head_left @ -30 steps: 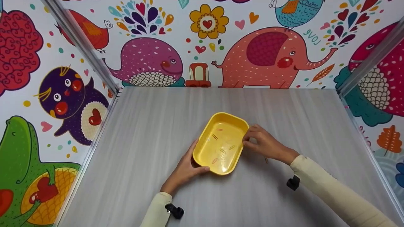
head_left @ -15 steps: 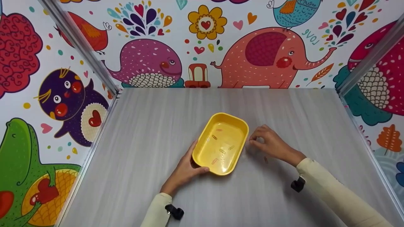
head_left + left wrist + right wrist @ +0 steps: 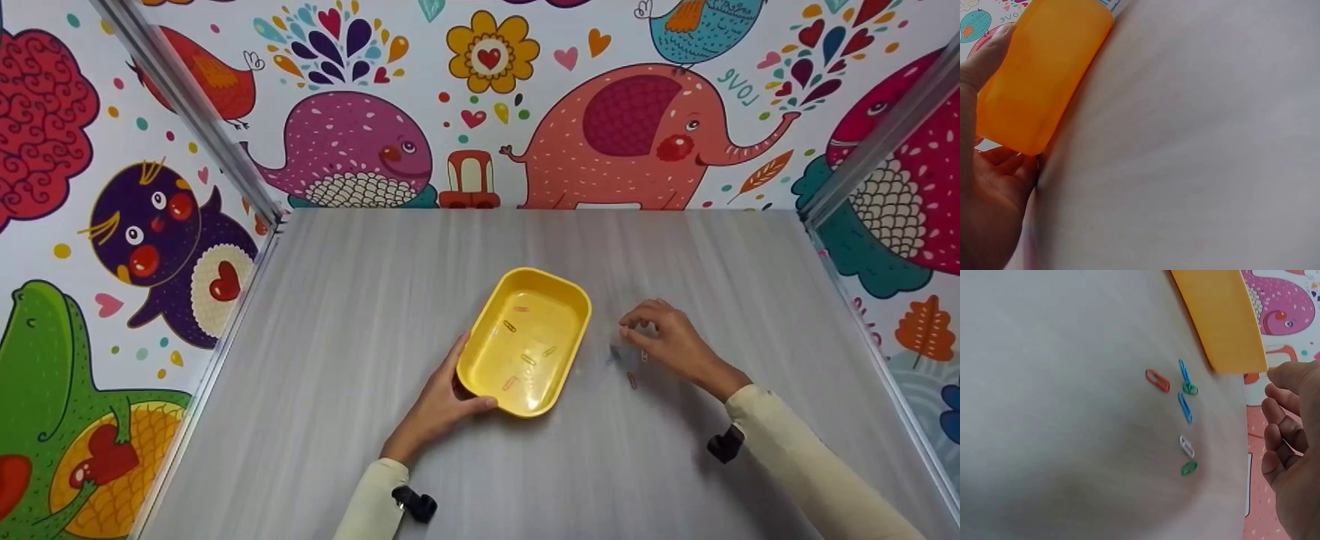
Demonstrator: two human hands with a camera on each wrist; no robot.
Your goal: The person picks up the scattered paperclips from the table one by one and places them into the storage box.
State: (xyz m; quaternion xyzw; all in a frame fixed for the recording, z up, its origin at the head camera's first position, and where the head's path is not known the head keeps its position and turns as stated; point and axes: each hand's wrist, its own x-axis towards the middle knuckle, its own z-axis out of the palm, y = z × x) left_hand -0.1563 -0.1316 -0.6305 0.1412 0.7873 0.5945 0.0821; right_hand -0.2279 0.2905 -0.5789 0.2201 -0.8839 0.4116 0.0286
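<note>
My left hand point(image 3: 441, 403) grips the near left corner of a yellow plastic tray point(image 3: 559, 309), thumb at the rim and fingers along the outer side. Several paper clips lie in it, among them a pink paper clip point(image 3: 511, 383). To the right of the tray, my right hand point(image 3: 677, 343) hovers over the table with thumb and forefinger slightly apart and the other fingers loosely bent; nothing shows between them. Below it, the right wrist view has loose paper clips: a red paper clip point(image 3: 1157, 381), a white paper clip point(image 3: 1186, 446), two blue and two green.
The grey wood-grain table point(image 3: 337, 300) runs back to a wall point(image 3: 480, 112) printed with cartoon animals. Metal rails point(image 3: 202, 112) edge the corners. A black wrist camera point(image 3: 725, 444) sits on each sleeve.
My right hand has moved right, away from the tray's edge, uncovering paper clips on the table. My left hand and the tray stay in place.
</note>
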